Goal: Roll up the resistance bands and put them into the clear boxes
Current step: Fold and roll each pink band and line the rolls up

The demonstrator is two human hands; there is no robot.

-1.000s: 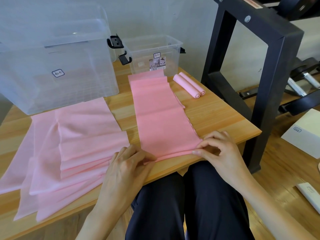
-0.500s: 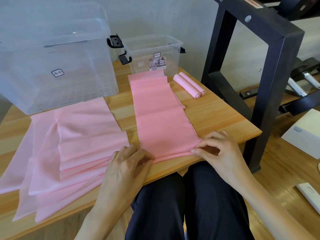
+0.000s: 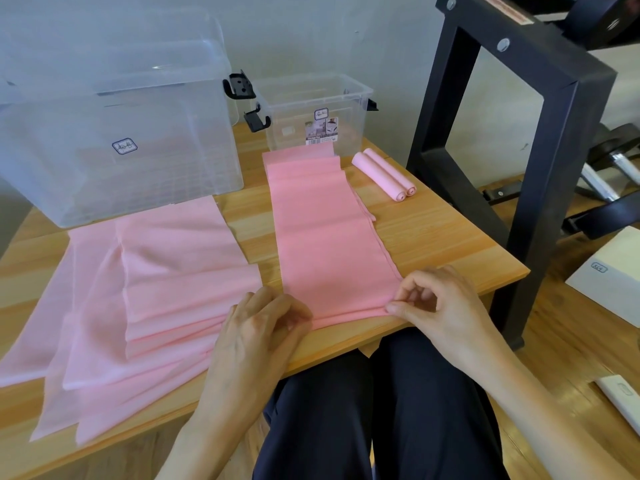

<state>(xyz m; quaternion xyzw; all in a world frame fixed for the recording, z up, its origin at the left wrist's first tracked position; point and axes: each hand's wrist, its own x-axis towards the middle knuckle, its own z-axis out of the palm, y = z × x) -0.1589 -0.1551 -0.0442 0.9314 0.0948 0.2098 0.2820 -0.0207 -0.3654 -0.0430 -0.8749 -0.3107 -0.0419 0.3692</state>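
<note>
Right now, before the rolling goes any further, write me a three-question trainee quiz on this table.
1. True or false: the two rolled pink bands already lie inside the small clear box.
2. Which hand pinches the near right corner of the flat pink band: A, the left hand, or B, the right hand?
3. Fill in: the pile of unrolled pink bands lies in front of the ___ clear box.

Key: 1 false, they lie on the wooden table beside it; 2 B; 3 large.
</note>
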